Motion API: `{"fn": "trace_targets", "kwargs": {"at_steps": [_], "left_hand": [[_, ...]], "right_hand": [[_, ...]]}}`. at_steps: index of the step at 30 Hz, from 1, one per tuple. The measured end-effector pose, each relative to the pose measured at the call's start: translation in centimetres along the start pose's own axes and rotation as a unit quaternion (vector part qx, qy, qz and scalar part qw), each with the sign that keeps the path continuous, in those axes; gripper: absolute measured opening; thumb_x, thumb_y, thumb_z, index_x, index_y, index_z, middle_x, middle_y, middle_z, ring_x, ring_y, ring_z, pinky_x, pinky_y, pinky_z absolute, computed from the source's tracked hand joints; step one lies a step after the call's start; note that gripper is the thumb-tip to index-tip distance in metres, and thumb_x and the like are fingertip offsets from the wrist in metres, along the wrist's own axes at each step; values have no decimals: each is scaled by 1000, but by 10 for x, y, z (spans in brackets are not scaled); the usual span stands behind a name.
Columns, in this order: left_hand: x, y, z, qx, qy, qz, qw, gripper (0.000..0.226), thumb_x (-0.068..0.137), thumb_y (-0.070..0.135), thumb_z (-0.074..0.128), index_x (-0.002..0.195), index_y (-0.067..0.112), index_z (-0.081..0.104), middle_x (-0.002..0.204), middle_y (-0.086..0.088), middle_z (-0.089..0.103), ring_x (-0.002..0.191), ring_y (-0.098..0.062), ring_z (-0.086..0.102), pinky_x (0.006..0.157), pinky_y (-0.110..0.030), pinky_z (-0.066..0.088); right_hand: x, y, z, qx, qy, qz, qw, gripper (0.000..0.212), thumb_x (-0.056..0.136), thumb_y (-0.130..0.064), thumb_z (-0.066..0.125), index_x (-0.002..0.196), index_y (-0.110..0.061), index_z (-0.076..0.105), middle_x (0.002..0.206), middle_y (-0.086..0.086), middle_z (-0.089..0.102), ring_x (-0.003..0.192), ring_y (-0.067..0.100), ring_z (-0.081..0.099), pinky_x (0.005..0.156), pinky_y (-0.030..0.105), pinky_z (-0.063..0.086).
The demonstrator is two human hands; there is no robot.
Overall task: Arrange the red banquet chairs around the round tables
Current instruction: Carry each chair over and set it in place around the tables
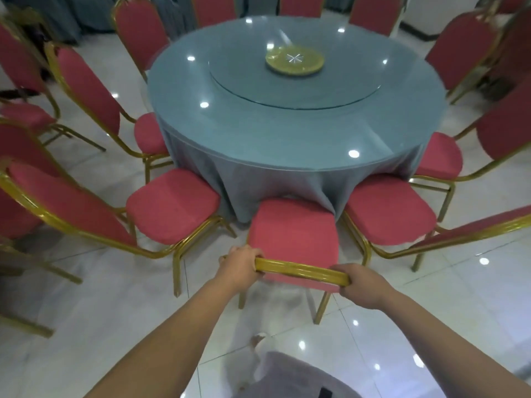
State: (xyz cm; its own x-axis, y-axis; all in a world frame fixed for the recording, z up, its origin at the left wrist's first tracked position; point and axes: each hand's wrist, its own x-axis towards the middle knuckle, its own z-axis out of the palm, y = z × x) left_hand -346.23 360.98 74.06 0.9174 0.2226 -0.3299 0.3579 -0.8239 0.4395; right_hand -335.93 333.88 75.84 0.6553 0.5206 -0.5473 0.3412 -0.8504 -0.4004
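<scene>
Both hands, left point(240, 267) and right point(363, 285), grip the ribbed gold top rail of one red chair point(293, 231), fingers curled over it. Its padded fabric seat has its front edge tucked under the grey-blue cloth of the single round surface point(258, 130). Nine more gold-framed chairs ring that surface, others stand at the left, and one round glass turntable point(296, 90) on it carries a gold disc point(294, 63), all on a glossy white tiled floor point(431, 311).

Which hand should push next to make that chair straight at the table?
Probably the right hand. Both hands hold the chair's gold top rail, but its right end sits farther from the table than the left hand end.
</scene>
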Motion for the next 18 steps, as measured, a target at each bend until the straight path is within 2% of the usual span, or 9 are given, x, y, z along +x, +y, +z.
{"fn": "trace_targets", "kwargs": {"at_steps": [2,5,7,8,10,12,14,16,18], "left_hand": [[11,-5,-5,-3,-9,5,1000,23,80,34,74,102,37,67,105,7,63,110,-21,53,90,-43,48],[17,-24,-7,-56,-67,28,996,55,74,37,80,124,40,59,122,10,56,120,-17,47,102,-39,42],[16,-45,-15,-112,-117,26,987,80,68,36,86,138,40,46,135,14,44,126,-12,39,107,-29,36],[14,-60,-19,-135,-127,3,983,88,67,35,88,141,41,41,139,15,37,129,-11,36,106,-25,34],[7,-94,-27,-170,-123,-75,975,95,68,31,88,146,39,34,148,11,32,134,-14,34,106,-24,34],[-4,-131,-41,-191,-93,-156,965,93,72,28,86,148,35,32,153,2,30,135,-18,36,105,-26,37],[-19,-169,-59,-194,-44,-203,959,89,75,26,84,148,31,33,154,0,31,137,-19,36,105,-27,37],[-37,-208,-80,-201,-12,-222,954,87,77,26,83,148,30,34,154,1,32,137,-17,35,105,-27,37],[-54,-252,-106,-226,-3,-232,946,86,77,26,83,147,34,34,153,3,32,133,-14,36,99,-24,38]], "right_hand": [[12,-4,-12,-8,-63,-9,998,48,81,-17,62,124,-39,57,106,-6,65,95,16,61,75,28,49],[23,-25,-29,80,-171,-32,982,76,74,-49,79,140,-44,42,127,-18,51,115,4,51,90,19,42],[35,-52,-32,179,-165,-81,967,75,67,-68,76,135,-57,44,127,-32,48,116,-11,48,87,10,41],[45,-68,-30,213,-147,-101,961,70,67,-72,73,131,-60,46,125,-34,50,113,-15,49,86,9,42],[73,-101,-17,255,-113,-129,952,64,70,-71,71,129,-53,53,124,-25,57,109,-13,53,85,10,44],[104,-138,1,257,-99,-142,951,61,76,-61,73,130,-42,55,123,-14,59,108,-6,56,81,8,44],[130,-176,21,236,-102,-153,954,57,80,-49,75,131,-37,53,126,-8,56,114,6,56,87,16,45],[148,-215,40,221,-114,-168,954,59,81,-46,76,134,-39,50,132,-8,50,121,12,51,92,24,45],[164,-259,54,201,-122,-197,952,66,79,-49,76,137,-41,46,134,-15,45,123,8,45,92,19,41]]}}
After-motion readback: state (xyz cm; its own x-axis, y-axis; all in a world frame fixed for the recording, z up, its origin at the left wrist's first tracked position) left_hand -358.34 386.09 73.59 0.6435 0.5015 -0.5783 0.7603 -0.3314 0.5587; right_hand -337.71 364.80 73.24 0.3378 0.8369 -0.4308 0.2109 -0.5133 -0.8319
